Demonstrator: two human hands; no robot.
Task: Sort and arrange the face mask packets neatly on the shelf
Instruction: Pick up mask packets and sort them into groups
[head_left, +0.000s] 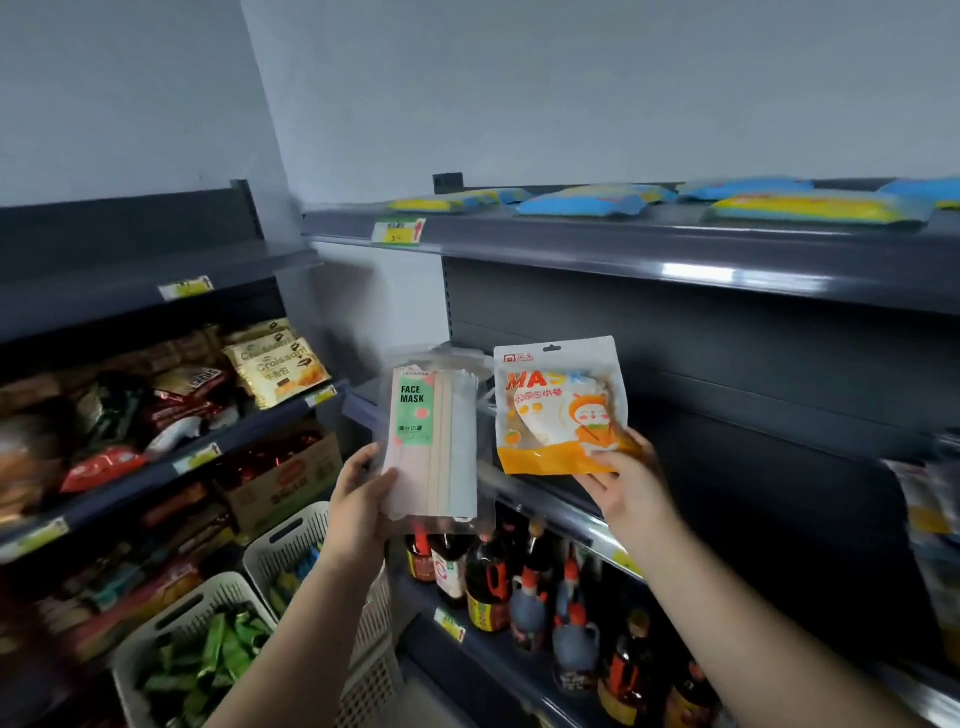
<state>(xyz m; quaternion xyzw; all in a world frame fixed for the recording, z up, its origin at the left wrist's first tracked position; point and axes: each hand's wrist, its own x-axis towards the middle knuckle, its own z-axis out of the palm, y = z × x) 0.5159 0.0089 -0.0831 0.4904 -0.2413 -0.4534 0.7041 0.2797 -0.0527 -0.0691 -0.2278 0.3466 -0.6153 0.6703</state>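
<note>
- Left grip (358, 499) holding the clear FACE MASK packet (431, 441) upright, label readable for sorting.
- Right grip (626, 480) holding the orange mask packet (561, 410) by its bottom corner, over the shelf (550, 504) edge, probably to stand it there.

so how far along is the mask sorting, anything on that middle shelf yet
Early, it seems. Done: nothing visibly placed; the dark middle shelf behind the packets looks bare. In hand: the left hand holds the clear FACE MASK packet, and the right hand holds the orange MASK pouch by its bottom edge. Left: setting both down neatly.
</note>
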